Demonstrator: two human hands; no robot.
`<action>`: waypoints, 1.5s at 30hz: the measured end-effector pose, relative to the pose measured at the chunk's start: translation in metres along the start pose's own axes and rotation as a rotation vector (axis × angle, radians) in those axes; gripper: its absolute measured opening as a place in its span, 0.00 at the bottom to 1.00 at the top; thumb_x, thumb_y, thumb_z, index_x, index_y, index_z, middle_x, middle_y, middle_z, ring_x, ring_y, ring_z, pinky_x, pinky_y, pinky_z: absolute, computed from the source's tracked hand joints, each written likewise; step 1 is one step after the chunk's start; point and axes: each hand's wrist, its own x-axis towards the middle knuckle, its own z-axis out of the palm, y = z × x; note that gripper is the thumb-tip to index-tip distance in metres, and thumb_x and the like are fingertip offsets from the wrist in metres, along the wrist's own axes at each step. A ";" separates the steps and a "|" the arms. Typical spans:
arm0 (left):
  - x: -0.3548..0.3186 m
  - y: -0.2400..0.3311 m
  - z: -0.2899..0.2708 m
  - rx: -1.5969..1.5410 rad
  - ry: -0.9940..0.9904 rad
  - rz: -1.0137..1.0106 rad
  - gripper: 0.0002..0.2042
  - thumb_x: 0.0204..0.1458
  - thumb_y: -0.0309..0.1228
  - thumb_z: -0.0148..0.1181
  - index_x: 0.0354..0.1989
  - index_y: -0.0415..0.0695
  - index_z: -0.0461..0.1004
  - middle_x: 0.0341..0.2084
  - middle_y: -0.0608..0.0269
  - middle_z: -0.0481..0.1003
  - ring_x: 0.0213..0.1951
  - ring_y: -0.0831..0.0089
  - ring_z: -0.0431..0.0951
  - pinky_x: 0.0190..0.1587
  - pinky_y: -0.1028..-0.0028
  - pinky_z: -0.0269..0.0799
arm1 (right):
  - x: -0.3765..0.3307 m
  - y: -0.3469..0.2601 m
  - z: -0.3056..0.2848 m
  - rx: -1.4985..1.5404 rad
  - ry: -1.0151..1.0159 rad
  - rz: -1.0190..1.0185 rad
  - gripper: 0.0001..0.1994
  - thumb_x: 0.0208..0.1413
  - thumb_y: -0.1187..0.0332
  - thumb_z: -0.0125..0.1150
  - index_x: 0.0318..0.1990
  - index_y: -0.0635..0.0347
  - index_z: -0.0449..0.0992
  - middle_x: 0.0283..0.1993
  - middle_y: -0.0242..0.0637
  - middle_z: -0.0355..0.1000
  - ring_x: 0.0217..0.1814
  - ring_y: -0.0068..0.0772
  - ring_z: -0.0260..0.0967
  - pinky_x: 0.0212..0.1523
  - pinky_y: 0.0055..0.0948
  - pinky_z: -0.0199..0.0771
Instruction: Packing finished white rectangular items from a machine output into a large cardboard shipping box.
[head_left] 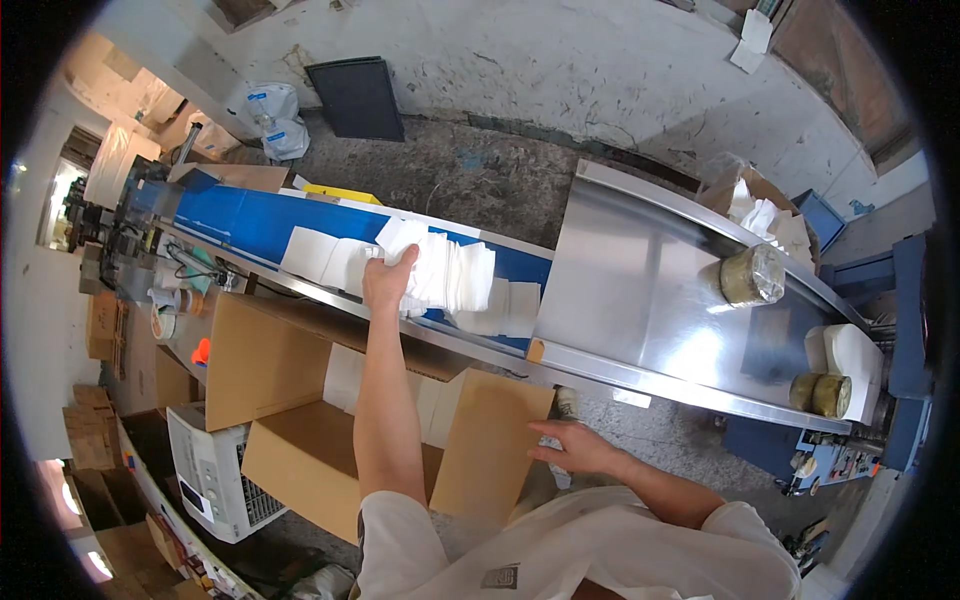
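Fingers: left hand (388,280) is closed around a thick stack of white napkins (445,275), thumb side toward the person; right hand (572,447) lies flat and open, fingers spread against the box flap (490,440).
Stack: on the blue conveyor belt (240,222), near its near edge, just short of the steel chute (640,290); its right end fans out loose.
Neighbours: more white napkin piles (320,255) lie on the belt on both sides, touching or nearly touching the gripped one.
Box: open cardboard box (300,450) stands below the belt's near edge, under the left forearm.
Grip advice: I judge the fanned end most likely to spill; squeeze the whole thickness, square it against the belt, then lift straight over the near edge.
Right hand advice: keep the flap pressed back so the opening is clear.
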 end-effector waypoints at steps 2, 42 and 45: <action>0.001 -0.007 -0.011 -0.024 -0.023 -0.033 0.30 0.45 0.49 0.75 0.44 0.30 0.81 0.41 0.48 0.82 0.43 0.59 0.83 0.49 0.65 0.75 | 0.001 -0.007 -0.003 0.003 -0.051 0.018 0.29 0.62 0.51 0.61 0.64 0.62 0.69 0.60 0.54 0.71 0.61 0.54 0.71 0.60 0.43 0.72; -0.304 0.133 -0.026 -0.255 0.220 0.561 0.20 0.50 0.37 0.73 0.43 0.36 0.73 0.35 0.47 0.79 0.37 0.49 0.81 0.38 0.59 0.77 | 0.000 -0.098 -0.136 0.330 0.717 -0.264 0.35 0.64 0.65 0.63 0.73 0.64 0.53 0.72 0.47 0.58 0.73 0.36 0.58 0.67 0.39 0.65; -0.322 0.159 -0.004 -0.127 0.221 0.721 0.17 0.54 0.37 0.68 0.43 0.39 0.72 0.32 0.47 0.79 0.38 0.47 0.79 0.50 0.54 0.71 | 0.003 -0.076 -0.139 0.245 0.766 -0.329 0.39 0.63 0.63 0.64 0.75 0.63 0.47 0.72 0.49 0.58 0.73 0.39 0.57 0.67 0.41 0.64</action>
